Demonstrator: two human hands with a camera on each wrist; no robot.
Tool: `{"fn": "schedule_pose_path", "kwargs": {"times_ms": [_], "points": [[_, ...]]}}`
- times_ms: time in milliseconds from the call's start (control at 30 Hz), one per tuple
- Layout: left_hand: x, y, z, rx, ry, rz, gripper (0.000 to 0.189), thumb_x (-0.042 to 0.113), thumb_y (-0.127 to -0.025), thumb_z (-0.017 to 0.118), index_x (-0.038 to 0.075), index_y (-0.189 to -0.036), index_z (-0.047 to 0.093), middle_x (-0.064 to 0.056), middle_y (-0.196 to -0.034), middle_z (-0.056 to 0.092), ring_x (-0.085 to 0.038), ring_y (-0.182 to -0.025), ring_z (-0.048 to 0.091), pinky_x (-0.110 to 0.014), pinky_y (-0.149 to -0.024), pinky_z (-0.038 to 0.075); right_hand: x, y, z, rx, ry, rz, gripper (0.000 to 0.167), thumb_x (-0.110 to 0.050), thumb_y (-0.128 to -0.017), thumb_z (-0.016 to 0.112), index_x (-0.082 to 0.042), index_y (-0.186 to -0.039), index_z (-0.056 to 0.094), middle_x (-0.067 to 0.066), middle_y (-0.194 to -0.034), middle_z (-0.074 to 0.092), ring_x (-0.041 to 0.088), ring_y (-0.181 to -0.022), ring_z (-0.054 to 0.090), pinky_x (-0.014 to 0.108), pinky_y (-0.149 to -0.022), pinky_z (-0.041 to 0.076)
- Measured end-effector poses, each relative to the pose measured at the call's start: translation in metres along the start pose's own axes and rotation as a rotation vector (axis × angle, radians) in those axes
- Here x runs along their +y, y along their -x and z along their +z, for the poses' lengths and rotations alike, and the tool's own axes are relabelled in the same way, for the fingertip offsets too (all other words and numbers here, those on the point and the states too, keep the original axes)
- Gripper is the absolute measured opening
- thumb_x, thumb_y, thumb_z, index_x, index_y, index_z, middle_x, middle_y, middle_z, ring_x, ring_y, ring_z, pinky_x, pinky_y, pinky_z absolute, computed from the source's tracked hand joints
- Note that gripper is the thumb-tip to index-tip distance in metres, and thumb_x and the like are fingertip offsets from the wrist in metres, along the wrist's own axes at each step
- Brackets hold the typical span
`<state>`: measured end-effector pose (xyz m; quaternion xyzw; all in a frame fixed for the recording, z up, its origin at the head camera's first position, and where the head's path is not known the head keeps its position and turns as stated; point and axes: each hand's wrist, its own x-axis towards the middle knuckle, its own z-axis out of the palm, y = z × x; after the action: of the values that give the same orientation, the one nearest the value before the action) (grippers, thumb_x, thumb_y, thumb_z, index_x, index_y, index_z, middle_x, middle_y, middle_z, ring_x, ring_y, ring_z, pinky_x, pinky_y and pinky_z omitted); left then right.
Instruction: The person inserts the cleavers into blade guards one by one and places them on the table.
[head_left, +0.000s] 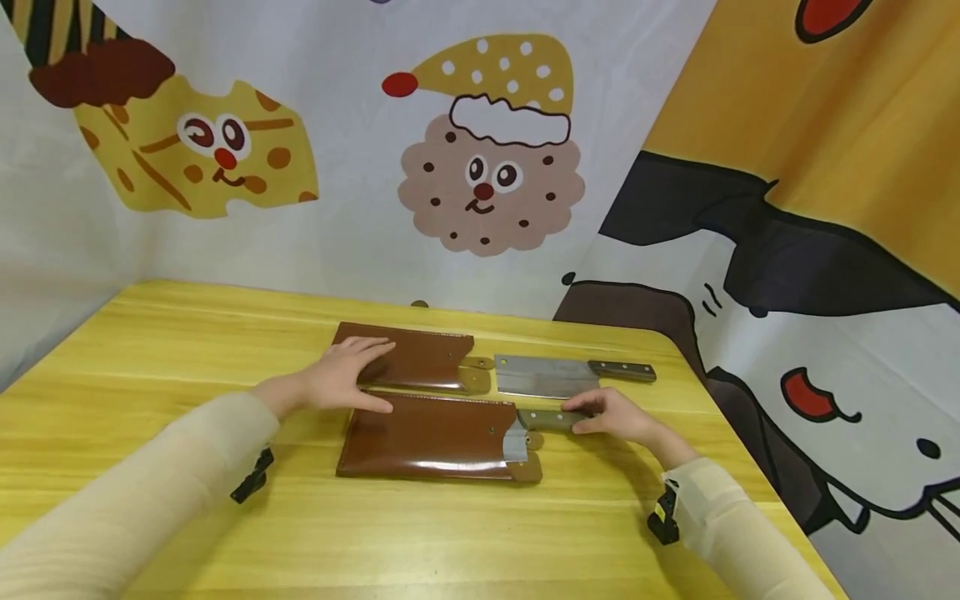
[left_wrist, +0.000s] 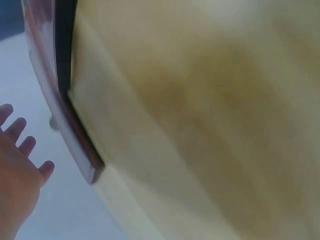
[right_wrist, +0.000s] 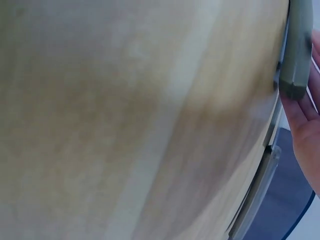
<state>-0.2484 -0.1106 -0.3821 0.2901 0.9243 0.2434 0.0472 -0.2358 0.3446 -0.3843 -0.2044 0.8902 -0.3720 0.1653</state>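
A brown leather sheath (head_left: pixel 427 437) lies near the middle of the table with a cleaver (head_left: pixel 553 419) in it; the handle and a strip of blade stick out on the right. My right hand (head_left: pixel 618 417) holds the end of that handle between thumb and fingers, and the right wrist view shows the fingers along the handle (right_wrist: pixel 297 50). Spread with straight fingers, my left hand (head_left: pixel 341 379) hovers over the left ends of this sheath and a second brown sheath (head_left: pixel 420 358) behind it. In the left wrist view its fingers stand apart, holding nothing.
Behind the right hand lies a second cleaver (head_left: pixel 551 377), bare, its dark handle (head_left: pixel 622 370) pointing right. The second sheath's strap (head_left: pixel 477 363) reaches toward that blade. A cartoon-printed curtain (head_left: pixel 352 208) hangs behind the yellow wood-grain table (head_left: pixel 420 542).
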Motion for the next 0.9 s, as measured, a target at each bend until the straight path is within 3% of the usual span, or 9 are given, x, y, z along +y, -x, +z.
{"fn": "schedule_pose_path", "kwargs": {"times_ms": [333, 533, 667, 800, 900], "points": [[-0.027, -0.016, -0.017, -0.003, -0.036, -0.068, 0.103, 0.05, -0.072, 0.075, 0.0, -0.147, 0.025, -0.024, -0.152, 0.022, -0.048, -0.137, 0.018, -0.068, -0.106, 0.014, 0.012, 0.007, -0.032, 0.088, -0.176, 0.015, 0.052, -0.01, -0.085, 0.067, 0.012, -0.128, 0.049, 0.027, -0.125, 0.056, 0.027, -0.111, 0.059, 0.021, -0.084, 0.051], [-0.041, -0.022, -0.017, -0.04, -0.048, -0.094, 0.108, 0.052, -0.07, 0.075, -0.001, -0.148, 0.022, -0.024, -0.154, 0.016, -0.048, -0.139, 0.013, -0.067, -0.107, 0.013, 0.026, 0.014, -0.06, 0.185, -0.192, 0.024, 0.053, -0.01, -0.087, 0.064, 0.012, -0.131, 0.045, -0.003, -0.118, 0.064, 0.001, -0.103, 0.061, 0.016, -0.082, 0.05], [-0.048, -0.026, -0.014, -0.063, -0.049, -0.116, 0.113, 0.056, -0.068, 0.075, -0.001, -0.148, 0.019, -0.023, -0.155, 0.01, -0.048, -0.14, 0.008, -0.069, -0.106, 0.01, 0.037, 0.017, -0.077, 0.253, -0.152, 0.043, 0.057, -0.017, -0.087, 0.066, 0.009, -0.133, 0.045, -0.013, -0.117, 0.061, -0.001, -0.104, 0.059, 0.015, -0.081, 0.049], [-0.052, -0.031, -0.014, -0.087, -0.058, -0.13, 0.117, 0.058, -0.066, 0.075, -0.001, -0.149, 0.016, -0.022, -0.156, 0.006, -0.048, -0.14, 0.005, -0.07, -0.105, 0.009, 0.047, 0.019, -0.092, 0.297, -0.057, 0.139, 0.062, -0.025, -0.088, 0.065, 0.004, -0.138, 0.042, 0.0, -0.13, 0.056, -0.006, -0.105, 0.054, 0.016, -0.084, 0.046], [-0.054, -0.035, -0.014, -0.12, -0.069, -0.142, 0.119, 0.059, -0.066, 0.075, 0.0, -0.149, 0.014, -0.022, -0.156, 0.004, -0.047, -0.141, 0.003, -0.07, -0.106, 0.008, 0.054, 0.019, -0.099, 0.3, -0.014, 0.207, 0.066, -0.03, -0.089, 0.063, 0.001, -0.141, 0.038, 0.017, -0.141, 0.045, 0.003, -0.112, 0.053, 0.029, -0.094, 0.045]]}}
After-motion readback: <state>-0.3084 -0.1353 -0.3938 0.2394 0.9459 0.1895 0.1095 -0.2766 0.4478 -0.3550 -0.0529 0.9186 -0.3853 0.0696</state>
